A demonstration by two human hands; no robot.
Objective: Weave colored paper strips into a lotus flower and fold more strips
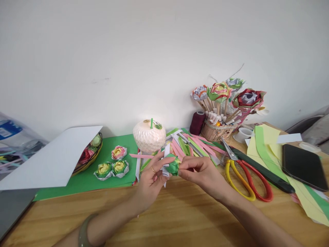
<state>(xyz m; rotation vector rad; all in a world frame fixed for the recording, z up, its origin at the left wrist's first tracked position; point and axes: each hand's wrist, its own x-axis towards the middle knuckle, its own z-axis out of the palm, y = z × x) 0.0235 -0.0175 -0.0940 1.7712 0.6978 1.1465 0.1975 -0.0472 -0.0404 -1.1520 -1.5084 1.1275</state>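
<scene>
Above the front of the wooden table, both hands are closed on one small paper flower [172, 166], green with white strips sticking out at its left. My left hand [152, 176], with a ring on one finger, grips its white side. The fingertips of my right hand [199, 173] pinch its green edge from the right. Just behind lies a heap of folded paper strips [197, 145] in pink, green and white. Three finished paper flowers [120, 167] rest on green paper [108, 185] to the left.
Scissors [248, 181] with yellow and red handles lie at right, beside a black phone [303, 166] and paper sheets [264, 144]. A basket of paper flowers [218, 132], a maroon thread spool [197, 122] and a white round ornament [149, 137] stand near the wall. White paper [56, 154] partly covers a flower basket.
</scene>
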